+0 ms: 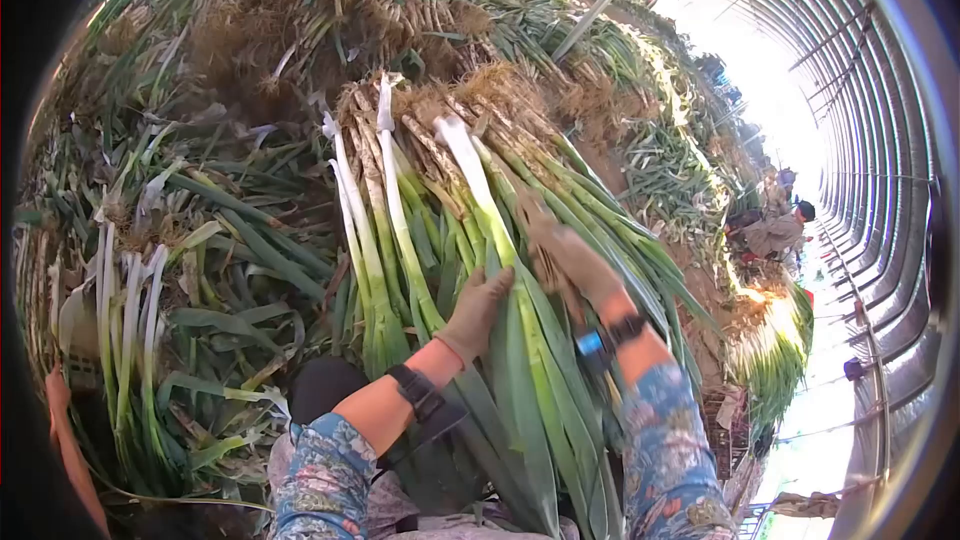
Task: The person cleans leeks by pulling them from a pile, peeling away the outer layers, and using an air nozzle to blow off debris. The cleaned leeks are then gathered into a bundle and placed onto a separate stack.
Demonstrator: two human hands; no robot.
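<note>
A leek [478,180] lies at the centre of the frame, its long axis slanting from the white root end, upper centre, down to green leaves at lower centre. The left hand [474,317] is nearer, its fingers closed around the stalk where white turns green; the root end points up and away from them. The right hand [578,258] is just right of the stalk, blurred, so whether its fingers grip anything cannot be told. Unpeeled leeks [530,145] crowd close at upper right, white stalks [393,185] stand to the left, and bare soil [703,298] shows farther right.
</note>
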